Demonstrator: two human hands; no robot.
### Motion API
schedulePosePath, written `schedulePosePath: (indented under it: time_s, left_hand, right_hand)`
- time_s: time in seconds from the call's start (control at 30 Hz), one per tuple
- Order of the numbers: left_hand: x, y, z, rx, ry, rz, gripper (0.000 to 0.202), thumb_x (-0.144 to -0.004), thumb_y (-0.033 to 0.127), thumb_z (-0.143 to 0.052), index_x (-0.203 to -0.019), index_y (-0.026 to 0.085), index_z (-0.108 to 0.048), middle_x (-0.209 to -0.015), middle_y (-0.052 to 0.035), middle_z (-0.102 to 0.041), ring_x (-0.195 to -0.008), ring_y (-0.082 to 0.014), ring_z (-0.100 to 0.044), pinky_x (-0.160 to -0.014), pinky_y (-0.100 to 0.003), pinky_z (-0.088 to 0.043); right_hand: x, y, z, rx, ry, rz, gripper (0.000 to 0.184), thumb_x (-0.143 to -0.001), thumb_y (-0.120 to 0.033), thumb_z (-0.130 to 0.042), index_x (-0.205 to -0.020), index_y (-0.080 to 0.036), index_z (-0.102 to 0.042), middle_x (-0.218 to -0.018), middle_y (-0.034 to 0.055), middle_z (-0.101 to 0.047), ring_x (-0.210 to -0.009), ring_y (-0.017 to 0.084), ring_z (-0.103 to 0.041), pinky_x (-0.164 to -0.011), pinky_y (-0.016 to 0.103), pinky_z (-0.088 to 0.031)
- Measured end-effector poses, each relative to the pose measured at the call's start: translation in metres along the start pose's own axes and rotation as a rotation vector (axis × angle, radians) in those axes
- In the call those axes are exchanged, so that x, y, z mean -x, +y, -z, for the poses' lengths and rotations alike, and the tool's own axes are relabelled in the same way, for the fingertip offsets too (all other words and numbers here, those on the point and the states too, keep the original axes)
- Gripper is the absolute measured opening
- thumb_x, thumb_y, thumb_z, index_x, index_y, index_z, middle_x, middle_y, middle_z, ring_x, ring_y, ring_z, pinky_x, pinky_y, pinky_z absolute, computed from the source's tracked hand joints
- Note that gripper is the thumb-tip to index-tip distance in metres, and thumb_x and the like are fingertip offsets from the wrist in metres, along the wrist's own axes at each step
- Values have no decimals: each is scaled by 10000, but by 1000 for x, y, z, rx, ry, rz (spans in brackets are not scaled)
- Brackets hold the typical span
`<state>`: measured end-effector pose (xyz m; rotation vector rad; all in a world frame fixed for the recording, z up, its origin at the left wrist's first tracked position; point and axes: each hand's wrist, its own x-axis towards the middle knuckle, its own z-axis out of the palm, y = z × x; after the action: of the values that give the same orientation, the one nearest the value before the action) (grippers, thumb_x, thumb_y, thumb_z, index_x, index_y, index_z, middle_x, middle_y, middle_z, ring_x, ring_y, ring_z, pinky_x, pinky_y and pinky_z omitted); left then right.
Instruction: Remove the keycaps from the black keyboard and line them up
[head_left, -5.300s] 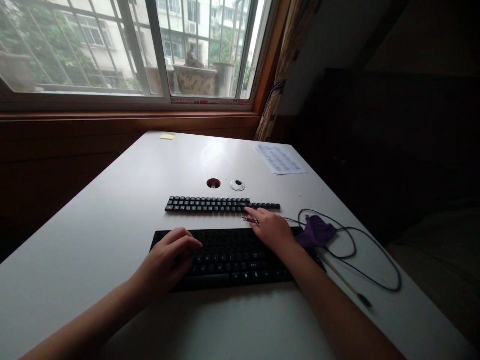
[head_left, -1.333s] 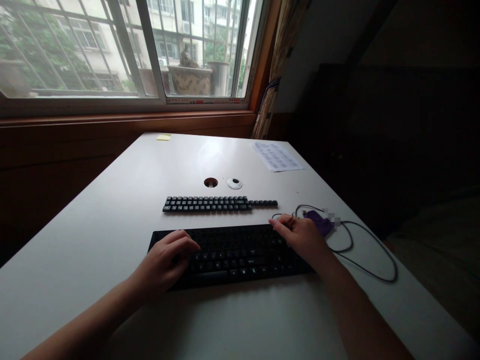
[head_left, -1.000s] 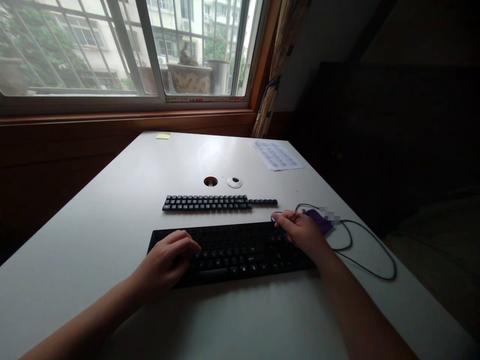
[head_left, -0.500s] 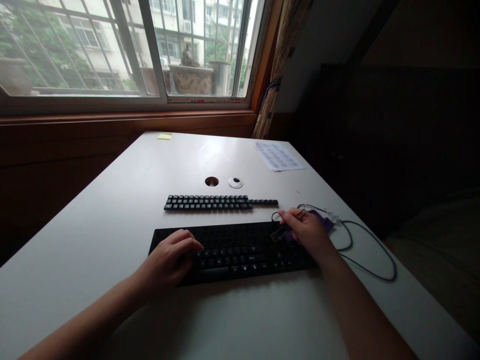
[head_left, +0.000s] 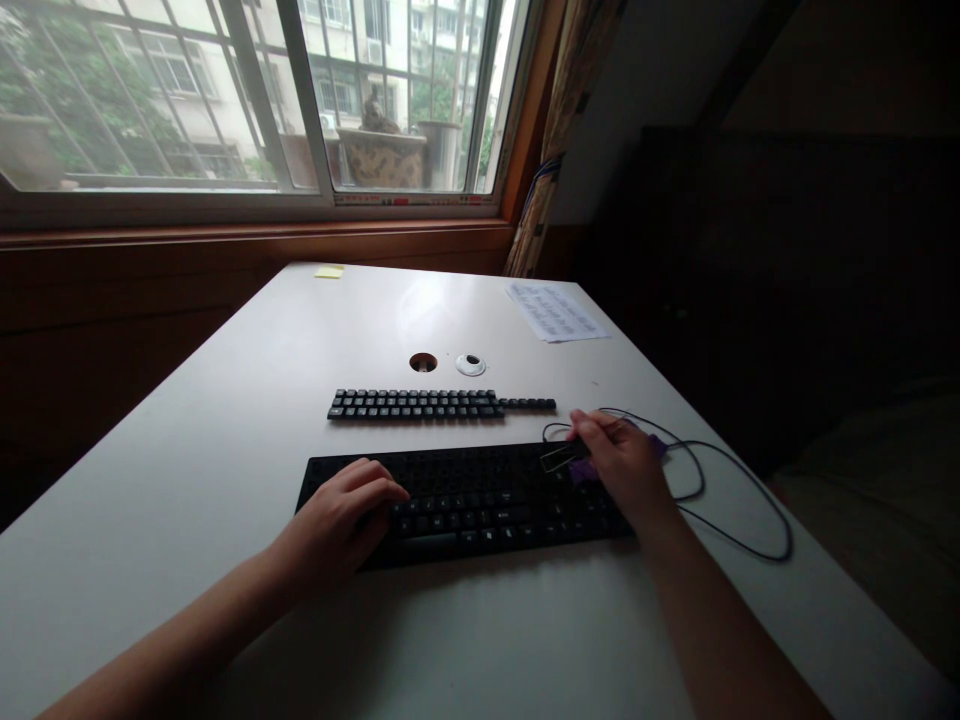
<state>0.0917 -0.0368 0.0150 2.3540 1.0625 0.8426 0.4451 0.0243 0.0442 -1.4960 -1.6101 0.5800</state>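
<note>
A black keyboard (head_left: 465,540) lies on the white table, its upper rows looking bare of keycaps while lower rows still carry them. My left hand (head_left: 349,510) rests over its left part, fingers loosely bent on the keys and the thumb hidden. Above the keyboard's right end, my right hand (head_left: 619,455) pinches a wire keycap puller (head_left: 556,458), whose thin loop points left and down. Something purple (head_left: 583,470) lies beneath the right hand, partly covered; I cannot make out what it is. Behind the keyboard, loose black keycaps (head_left: 416,405) stand in neat rows.
A black cable (head_left: 787,540) loops over the table at the right. Printed sheets (head_left: 559,312) lie at the back right and a yellow sticky note (head_left: 329,271) at the back left. A cable hole (head_left: 424,363) and a round cover (head_left: 471,365) are mid-table.
My right hand has shifted slightly right, and the keycap puller's loop has risen a little and turned. My left hand stays nearly in place on the keyboard.
</note>
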Motion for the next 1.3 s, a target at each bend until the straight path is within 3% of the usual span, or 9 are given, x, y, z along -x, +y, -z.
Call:
schedulePosePath:
  time_s: [0.1, 0.17, 0.33, 0.43, 0.57, 0.8, 1.07, 1.3]
  left_hand:
    - [1, -1, -1, -4, -2, 0, 270, -901, 50, -452, -1049, 197, -623, -959, -65, -601, -860, -180, -571, -738, -313, -479]
    - [1, -2, -1, -9, -3, -2, 269, -902, 51, -451, -1045, 197, -625, -959, -65, -602, -863, -181, -572, -741, -315, -480]
    - [1, -2, 0, -12, -8, -10, 265, -905, 61, -449, -1048, 192, -630, -955, -71, -605, -853, -182, -573, -733, -319, -489]
    - [1, -2, 1, -10, -5, -17, 268, -906, 65, -446, -1053, 189, -632, -950, -74, -608, -847, -183, -576, -721, -316, -494]
    - [1, -3, 0, -1, -7, -30, 269, -900, 56, -452, -1049, 193, -629, -949, -71, -608, -849, -183, -579, -723, -318, -493]
    - [0, -1, 0, 4, -14, -16, 269, -907, 54, -447, -1050, 194, -627, -954, -66, -603, -856, -180, -576, -732, -317, -485]
    - [1, -2, -1, -5, -13, -31, 265, -913, 54, -452, -1056, 194, -626, -958, -69, -607, -860, -180, -574, -733, -314, -482]
    - [1, -2, -1, -8, -12, -50, 267, -906, 57, -454, -1054, 188, -631, -954, -77, -615, -854, -185, -580, -727, -318, -495]
  right_hand:
    - [-1, -2, 11, 65, 72, 132, 400, -943, -443, -520, -621, -206, -506, -581, -34, -469, -566, 127, -465, -606, 261, -388]
    - [-2, -2, 16, 69, 24, 194, 366, -955, -416, -510, -653, -211, -488, -643, -28, -483, -601, 131, -476, -633, 266, -396]
    - [-4, 1, 17, 180, -351, 350, 267, -963, -381, -501, -783, -212, -605, -820, 24, -579, -766, 168, -562, -715, 289, -436]
    - [-3, 4, 15, 234, -569, 332, 175, -907, -392, -594, -930, -239, -676, -876, 33, -618, -779, 177, -591, -696, 286, -468]
    - [-1, 8, 13, 267, -671, 278, 168, -863, -344, -649, -1000, -271, -713, -922, 36, -631, -816, 184, -618, -727, 292, -500]
    - [-5, 16, 9, 312, -652, 285, 184, -892, -322, -613, -1032, -273, -722, -950, 43, -634, -861, 189, -628, -766, 295, -499]
    - [-6, 18, 1, 374, -530, 302, 237, -956, -367, -522, -964, -257, -732, -951, 46, -642, -877, 193, -625, -823, 314, -477]
    - [-7, 19, -3, 375, -388, 291, 191, -930, -360, -551, -910, -242, -700, -954, 49, -674, -879, 209, -636, -832, 342, -479]
